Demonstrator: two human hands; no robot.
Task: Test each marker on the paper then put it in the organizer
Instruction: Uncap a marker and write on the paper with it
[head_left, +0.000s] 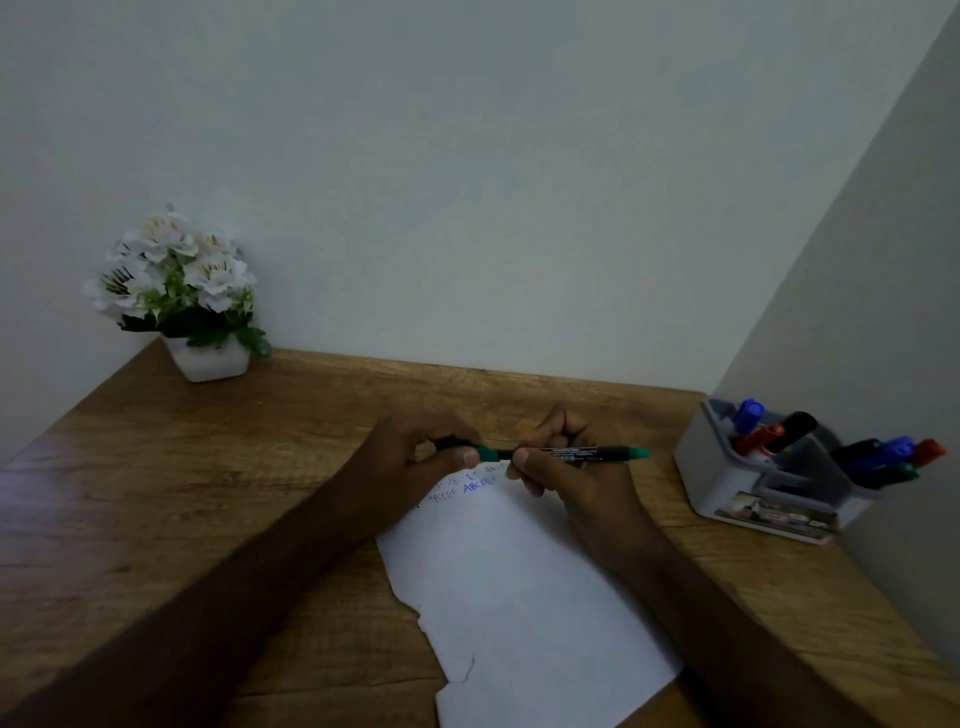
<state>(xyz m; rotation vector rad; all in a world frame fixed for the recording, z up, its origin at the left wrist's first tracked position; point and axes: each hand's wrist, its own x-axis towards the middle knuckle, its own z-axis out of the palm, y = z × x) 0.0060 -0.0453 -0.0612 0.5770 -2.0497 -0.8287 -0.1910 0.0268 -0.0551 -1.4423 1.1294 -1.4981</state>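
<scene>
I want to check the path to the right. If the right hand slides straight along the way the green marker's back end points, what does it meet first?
Probably the organizer. The right hand holds the green marker pointing at it, only bare table between; depth is unclear.

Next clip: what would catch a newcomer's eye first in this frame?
The two hands at centre: the left hand and right hand grip a green marker held level above the top of the paper, which already bears some lettering. Next, the grey organizer at the right, holding several markers, and the white flowers in the desk's far left corner.
</scene>
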